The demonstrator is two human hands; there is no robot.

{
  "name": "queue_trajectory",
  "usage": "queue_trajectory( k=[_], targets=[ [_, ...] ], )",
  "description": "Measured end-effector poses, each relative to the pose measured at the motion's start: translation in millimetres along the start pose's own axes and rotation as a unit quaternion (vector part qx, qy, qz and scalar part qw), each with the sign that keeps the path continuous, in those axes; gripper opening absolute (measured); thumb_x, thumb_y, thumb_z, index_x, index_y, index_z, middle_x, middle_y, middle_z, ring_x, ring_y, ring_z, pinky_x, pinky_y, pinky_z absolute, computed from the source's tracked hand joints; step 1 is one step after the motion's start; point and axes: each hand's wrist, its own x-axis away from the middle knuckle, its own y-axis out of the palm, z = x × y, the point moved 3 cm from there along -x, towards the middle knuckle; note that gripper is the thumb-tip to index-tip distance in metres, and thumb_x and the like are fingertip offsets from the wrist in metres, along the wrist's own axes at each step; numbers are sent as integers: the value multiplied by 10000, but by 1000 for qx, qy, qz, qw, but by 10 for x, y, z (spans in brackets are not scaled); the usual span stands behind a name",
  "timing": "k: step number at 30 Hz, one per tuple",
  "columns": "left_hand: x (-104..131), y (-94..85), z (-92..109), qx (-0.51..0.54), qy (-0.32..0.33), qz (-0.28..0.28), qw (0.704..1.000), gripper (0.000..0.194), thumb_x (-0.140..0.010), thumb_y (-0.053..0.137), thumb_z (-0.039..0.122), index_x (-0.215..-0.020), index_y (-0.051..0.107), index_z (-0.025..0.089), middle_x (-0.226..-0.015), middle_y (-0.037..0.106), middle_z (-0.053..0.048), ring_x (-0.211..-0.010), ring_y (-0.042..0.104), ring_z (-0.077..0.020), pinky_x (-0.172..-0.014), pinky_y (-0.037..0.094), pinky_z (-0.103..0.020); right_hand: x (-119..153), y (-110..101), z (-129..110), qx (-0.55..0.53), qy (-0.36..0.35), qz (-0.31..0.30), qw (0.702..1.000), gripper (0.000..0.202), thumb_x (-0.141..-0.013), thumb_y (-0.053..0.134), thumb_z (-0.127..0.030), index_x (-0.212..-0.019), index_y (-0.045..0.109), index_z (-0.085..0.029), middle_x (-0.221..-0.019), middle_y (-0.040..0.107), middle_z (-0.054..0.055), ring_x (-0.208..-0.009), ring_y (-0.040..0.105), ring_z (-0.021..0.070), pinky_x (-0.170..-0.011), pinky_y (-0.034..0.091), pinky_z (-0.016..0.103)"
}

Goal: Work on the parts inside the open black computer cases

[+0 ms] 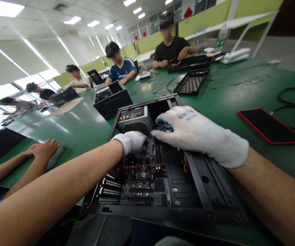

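An open black computer case (209, 184) lies on its side on the green table in front of me. Inside it are a motherboard (147, 194), an upright expansion card (142, 169) and a grey power supply (137, 119) at the far end. My right hand (180, 124), in a white glove, is wrapped around a CPU cooler fan (162, 127) with a round label, just above the board. My left hand (136, 140), gloved too, reaches down beside the power supply with its fingers curled; whatever they hold is hidden.
Right of the case lies a phone with a red rim (272, 125). Another computer case (111, 99) and a black tray (192, 82) stand beyond. A co-worker's hands (46, 150) rest at the left; several people sit along the green table (229, 92).
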Motion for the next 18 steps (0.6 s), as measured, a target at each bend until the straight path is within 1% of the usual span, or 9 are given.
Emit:
queue_trajectory(
  k=[7,11,18],
  targets=[
    [-26,25,-37,10,-13,3,1000,386,-865,701,237,-1238,699,137,-1262,741,-162,-1152,716,-315,-983,572,-377,-13,18,5,1,6,-3,1000,558,-980,527,-631,-1210,717,-160,-1120,759,145,-1073,677,327,-923,471,415],
    [-21,17,-30,13,-9,1,1000,409,-861,713,239,-1257,697,138,-1281,737,-157,-1173,710,-312,-1007,566,-371,-8,-6,-8,-3,10,-8,1000,557,-985,535,-620,-1226,715,-152,-1144,759,148,-1085,679,323,-932,469,409],
    [-16,9,-19,8,-6,0,1000,404,-871,710,267,-1250,704,128,-1290,733,-166,-1182,707,-314,-1021,563,-376,-7,-24,-11,1,4,-14,1000,516,-995,522,-615,-1135,724,-161,-1097,764,135,-1058,687,325,-909,471,413]
  ],
)
